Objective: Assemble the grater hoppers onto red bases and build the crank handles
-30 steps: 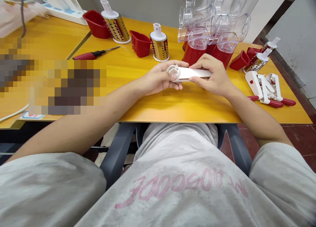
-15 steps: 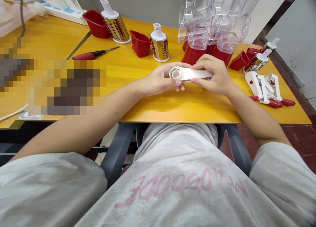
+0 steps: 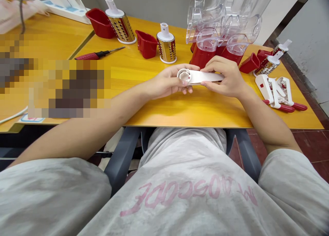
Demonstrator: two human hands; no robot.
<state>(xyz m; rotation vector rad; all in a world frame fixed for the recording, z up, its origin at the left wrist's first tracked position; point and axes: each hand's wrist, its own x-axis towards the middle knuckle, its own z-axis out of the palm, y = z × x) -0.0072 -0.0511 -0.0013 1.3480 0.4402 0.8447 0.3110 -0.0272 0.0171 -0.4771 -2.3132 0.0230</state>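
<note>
Yellow wood-look table (image 3: 164, 112), w/ a dark seam crossing it well L of the red-and-clear housings (image 3: 203, 54), which stand toward the back. Grey wall (image 3: 151, 6) behind the housings; reddish floor tiles (image 3: 308, 143) show past the table, off to their R. Near the housings on the L: a perforated metal drum (image 3: 166, 50) on end, then a red cup (image 3: 147, 46); farther L, a 2nd drum (image 3: 122, 28) + 2nd cup (image 3: 100, 25), w/ a red-handled screwdriver (image 3: 87, 56) in front. R of the housings: more red cups (image 3: 249, 63) and drums (image 3: 267, 68), plus white cranks (image 3: 263, 87) w/ red grips, nearer the person.

Pixel blocks (image 3: 79, 88) cover a patch well L of the housings. The housings' clear tops overlap and get cut off at the top edge. Whitish stuff (image 3: 20, 15), far L of them, is cut off too — can't tell what it is.

White arm piece (image 3: 203, 76) is in front of the housings, held between both hands, ring end to the L. Left hand (image 3: 166, 81) curls round the ring, thumb at its near rim; right hand (image 3: 227, 76) pinches the other end, thumb on the near side, fingers over the far side — both snug. Tip hidden in the R hand; underside unseen.
</note>
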